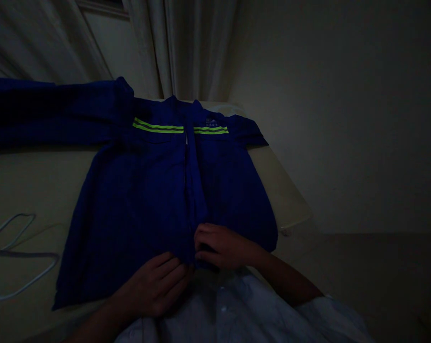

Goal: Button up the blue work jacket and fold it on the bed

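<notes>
A dark blue work jacket (140, 190) with bright yellow-green stripes across its chest lies spread out, collar pointing away from me. Its front opening runs down the middle, one edge overlapping the other. At the lower hem, my left hand (161, 281) is closed on the jacket's front edge, fingers curled and their tips hidden. Just right of it, my right hand (218, 245) pinches the other front edge near the bottom. The dim light hides whether zip parts are between the fingers.
The jacket rests on a pale-covered table (283, 190). White wire hangers (25, 255) lie at the left. Behind stand long curtains (194, 47), and a plain wall (336, 119) rises on the right. The left sleeve stretches out of view.
</notes>
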Demonstrator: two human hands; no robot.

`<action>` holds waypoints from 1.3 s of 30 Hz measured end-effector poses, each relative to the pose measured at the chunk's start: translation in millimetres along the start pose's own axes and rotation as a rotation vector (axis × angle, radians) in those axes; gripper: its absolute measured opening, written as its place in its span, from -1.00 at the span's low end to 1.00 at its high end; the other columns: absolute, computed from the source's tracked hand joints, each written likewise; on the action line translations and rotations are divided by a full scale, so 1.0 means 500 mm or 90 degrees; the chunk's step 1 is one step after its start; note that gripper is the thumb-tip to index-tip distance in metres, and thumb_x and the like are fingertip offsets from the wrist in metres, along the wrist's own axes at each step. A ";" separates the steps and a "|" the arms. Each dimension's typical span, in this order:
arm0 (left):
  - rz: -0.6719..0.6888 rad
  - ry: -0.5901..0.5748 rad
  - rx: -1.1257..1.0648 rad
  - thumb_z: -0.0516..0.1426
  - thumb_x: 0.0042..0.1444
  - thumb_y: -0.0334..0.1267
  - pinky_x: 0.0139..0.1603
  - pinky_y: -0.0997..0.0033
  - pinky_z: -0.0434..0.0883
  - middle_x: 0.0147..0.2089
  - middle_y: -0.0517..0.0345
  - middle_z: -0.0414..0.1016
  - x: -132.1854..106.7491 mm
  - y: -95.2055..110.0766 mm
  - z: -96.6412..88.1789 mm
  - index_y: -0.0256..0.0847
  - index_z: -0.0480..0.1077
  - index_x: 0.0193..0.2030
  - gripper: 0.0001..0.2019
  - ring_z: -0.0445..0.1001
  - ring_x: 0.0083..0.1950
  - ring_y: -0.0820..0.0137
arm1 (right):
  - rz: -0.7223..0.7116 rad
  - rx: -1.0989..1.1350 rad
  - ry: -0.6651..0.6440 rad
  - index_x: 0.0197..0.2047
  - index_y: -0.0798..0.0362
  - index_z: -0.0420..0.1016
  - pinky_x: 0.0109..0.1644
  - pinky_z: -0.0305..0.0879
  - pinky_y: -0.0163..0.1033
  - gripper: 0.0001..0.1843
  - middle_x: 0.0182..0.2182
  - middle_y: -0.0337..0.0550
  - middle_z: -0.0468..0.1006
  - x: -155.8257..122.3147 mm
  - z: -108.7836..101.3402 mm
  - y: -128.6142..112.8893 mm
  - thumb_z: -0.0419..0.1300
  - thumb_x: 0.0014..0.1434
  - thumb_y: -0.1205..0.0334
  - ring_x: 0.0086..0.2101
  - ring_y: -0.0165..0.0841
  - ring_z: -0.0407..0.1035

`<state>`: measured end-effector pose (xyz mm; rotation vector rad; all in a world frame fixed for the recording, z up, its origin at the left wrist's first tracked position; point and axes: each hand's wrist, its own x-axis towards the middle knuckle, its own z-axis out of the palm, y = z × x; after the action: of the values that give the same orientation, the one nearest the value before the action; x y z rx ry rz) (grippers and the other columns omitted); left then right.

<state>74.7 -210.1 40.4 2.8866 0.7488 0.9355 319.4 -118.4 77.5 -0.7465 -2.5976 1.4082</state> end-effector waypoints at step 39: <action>-0.033 0.077 -0.007 -0.03 0.40 -0.48 -0.18 0.24 0.44 -0.19 -0.01 0.62 0.045 0.009 0.012 -0.33 0.55 -0.11 -0.71 0.46 -0.27 0.35 | 0.034 0.068 0.053 -0.17 0.04 0.47 -0.09 0.29 -0.27 -0.88 -0.20 -0.20 0.48 -0.001 0.005 0.000 0.28 0.41 0.20 -0.17 -0.35 0.41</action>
<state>96.1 -203.2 48.4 2.8070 0.8188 1.1125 319.2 -120.6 76.0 -0.8470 -2.4364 1.4827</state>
